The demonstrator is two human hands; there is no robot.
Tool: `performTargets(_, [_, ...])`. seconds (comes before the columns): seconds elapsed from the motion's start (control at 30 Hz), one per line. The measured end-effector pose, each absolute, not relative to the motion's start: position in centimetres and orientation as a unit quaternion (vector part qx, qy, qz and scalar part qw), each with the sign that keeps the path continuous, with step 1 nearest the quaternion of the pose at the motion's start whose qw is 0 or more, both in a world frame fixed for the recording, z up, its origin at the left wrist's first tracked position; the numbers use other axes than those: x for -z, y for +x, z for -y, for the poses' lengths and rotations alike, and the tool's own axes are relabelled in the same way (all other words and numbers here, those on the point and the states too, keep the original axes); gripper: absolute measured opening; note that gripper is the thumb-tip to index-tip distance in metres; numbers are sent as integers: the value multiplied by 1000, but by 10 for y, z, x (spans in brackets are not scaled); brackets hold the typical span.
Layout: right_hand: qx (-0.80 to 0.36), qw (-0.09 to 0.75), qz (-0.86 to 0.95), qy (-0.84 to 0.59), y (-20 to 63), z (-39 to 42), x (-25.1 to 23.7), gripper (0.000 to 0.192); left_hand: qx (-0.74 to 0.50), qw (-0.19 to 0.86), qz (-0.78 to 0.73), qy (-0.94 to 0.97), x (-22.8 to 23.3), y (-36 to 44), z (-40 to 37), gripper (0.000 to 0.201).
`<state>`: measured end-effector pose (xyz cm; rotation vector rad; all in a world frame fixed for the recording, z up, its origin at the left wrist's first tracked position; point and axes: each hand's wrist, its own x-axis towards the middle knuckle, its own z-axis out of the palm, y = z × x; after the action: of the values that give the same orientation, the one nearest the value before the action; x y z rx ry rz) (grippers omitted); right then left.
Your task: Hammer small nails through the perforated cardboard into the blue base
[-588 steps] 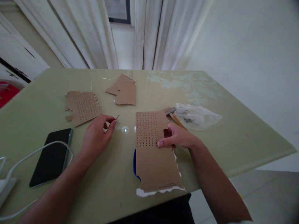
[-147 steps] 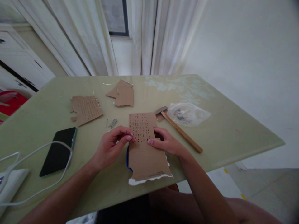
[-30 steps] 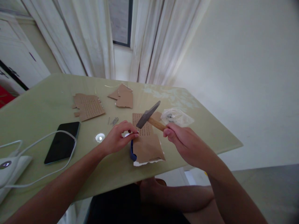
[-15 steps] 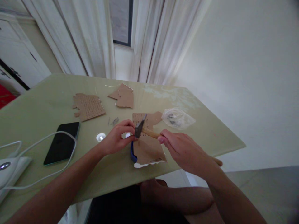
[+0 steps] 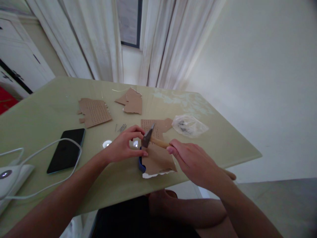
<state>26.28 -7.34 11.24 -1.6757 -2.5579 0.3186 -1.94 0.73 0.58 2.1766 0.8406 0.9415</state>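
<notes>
My right hand is wrapped round the wooden handle of a hammer. The dark metal head is over a piece of brown cardboard with rows of small holes in its far part and a torn white near edge. My left hand is at the cardboard's left side, close beside the hammer head, thumb and fingers apart. No object shows between them, though the head hides part of the spot. Under the cardboard's left edge a curved blue object sticks out.
Several loose nails lie beyond my left hand. A clear plastic bag with dark contents sits at right. Farther back are a hole-punched cardboard piece and cardboard scraps. A phone and white cable are at left.
My left thumb has moved down and away from the fingers, widening the gap. The hammer head has shifted only slightly, and the cardboard stays in place.
</notes>
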Motion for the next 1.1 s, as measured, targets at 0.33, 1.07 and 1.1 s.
performTargets(0.33, [-106, 33, 830, -547, 261, 67, -103, 33, -359, 298, -326, 822, -1, -20, -8, 57])
performTargets(1.07, [-157, 74, 803, -570, 273, 67, -72, 35, -348, 354, -319, 807, 5, -22, -10, 67])
performTargets(1.1, [-154, 71, 808, -564, 273, 68, -70, 36, -352, 358, -322, 803, 4, -23, -11, 66])
